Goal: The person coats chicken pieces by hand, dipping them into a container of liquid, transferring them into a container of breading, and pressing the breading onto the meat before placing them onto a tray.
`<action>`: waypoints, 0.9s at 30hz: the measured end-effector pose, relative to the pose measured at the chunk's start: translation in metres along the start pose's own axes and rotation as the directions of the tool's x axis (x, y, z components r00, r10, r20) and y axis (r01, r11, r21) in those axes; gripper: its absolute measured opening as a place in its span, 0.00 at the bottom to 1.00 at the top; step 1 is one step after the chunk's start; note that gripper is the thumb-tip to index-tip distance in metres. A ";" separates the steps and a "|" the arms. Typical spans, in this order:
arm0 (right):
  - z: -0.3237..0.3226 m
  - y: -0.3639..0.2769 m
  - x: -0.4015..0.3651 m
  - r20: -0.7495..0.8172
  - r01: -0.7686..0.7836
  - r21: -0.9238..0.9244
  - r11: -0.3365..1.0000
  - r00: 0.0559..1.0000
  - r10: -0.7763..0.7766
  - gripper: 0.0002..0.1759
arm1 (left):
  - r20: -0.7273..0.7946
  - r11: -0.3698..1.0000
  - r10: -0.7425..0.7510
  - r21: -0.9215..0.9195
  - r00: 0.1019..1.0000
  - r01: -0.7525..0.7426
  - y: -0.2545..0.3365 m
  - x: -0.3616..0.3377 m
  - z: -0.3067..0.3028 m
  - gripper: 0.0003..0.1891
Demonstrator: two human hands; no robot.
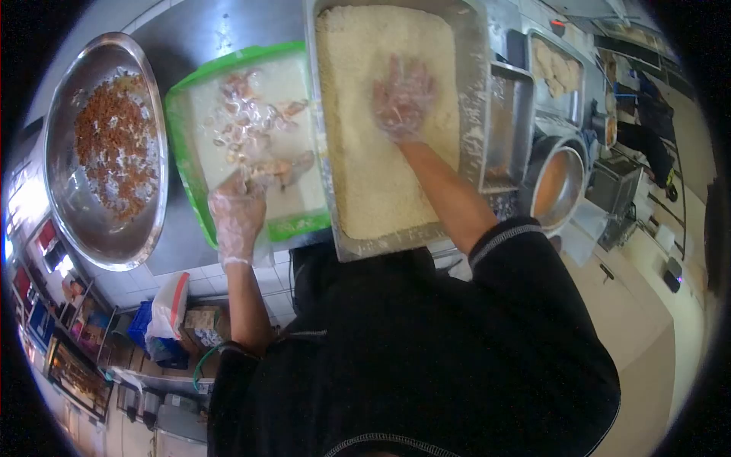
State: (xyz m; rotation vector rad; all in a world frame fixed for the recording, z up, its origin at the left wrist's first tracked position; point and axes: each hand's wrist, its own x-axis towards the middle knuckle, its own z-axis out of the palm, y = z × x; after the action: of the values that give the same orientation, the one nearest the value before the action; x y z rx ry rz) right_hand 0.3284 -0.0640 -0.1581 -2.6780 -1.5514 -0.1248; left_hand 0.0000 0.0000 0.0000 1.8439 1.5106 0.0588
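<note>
My left hand (239, 213), in a clear plastic glove, is closed on a piece of raw chicken (276, 172) over the near part of a green tray (199, 199). White liquid batter (293, 202) fills that tray, and several more coated chicken pieces (247, 126) lie in it. My right hand (403, 95), also gloved, rests with fingers spread on pale yellow crumbs (365, 183) in a deep metal pan (481, 91). Nothing shows in its grasp; what lies under the palm is hidden.
On the left stands a steel bowl (106, 247) with reddish-brown crumbs and white flecks. Right of the crumb pan are a smaller metal pan (506, 126), a round pot (575, 164) with orange contents, and a tray (582, 80) of pale pieces. A white sack (167, 308) sits below.
</note>
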 end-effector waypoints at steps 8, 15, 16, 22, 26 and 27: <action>-0.029 0.004 -0.045 -0.152 0.177 0.124 0.976 0.976 -0.157 0.35 | -0.054 0.996 0.024 -0.083 0.998 -0.029 -0.005 -0.028 0.001 0.15; -0.013 0.009 -0.067 -0.039 0.069 0.452 0.890 0.998 -0.058 0.37 | -0.024 0.988 -0.047 -0.146 0.999 0.043 0.024 -0.033 -0.012 0.12; -0.011 0.017 -0.074 -0.089 0.145 0.321 0.936 0.988 -0.123 0.37 | -0.048 0.979 -0.020 -0.206 0.999 0.010 0.021 -0.032 -0.010 0.12; -0.014 0.017 -0.076 0.046 0.208 0.218 0.954 0.974 -0.223 0.39 | -0.064 0.989 0.027 -0.142 0.998 -0.036 0.001 -0.028 0.000 0.12; -0.036 0.016 -0.075 0.071 0.248 0.202 0.947 0.961 -0.267 0.40 | -0.088 0.985 0.053 -0.159 0.995 -0.067 0.003 -0.049 -0.009 0.11; -0.035 0.014 -0.056 -0.041 0.200 0.243 0.949 0.980 -0.196 0.39 | -0.097 0.980 0.032 -0.192 0.995 -0.051 0.011 -0.048 -0.013 0.11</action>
State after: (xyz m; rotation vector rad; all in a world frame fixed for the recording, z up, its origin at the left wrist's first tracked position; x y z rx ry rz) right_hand 0.3110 -0.1223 -0.1286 -2.3263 -1.7026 0.0382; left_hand -0.0113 -0.0357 0.0350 1.7364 1.4737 0.3057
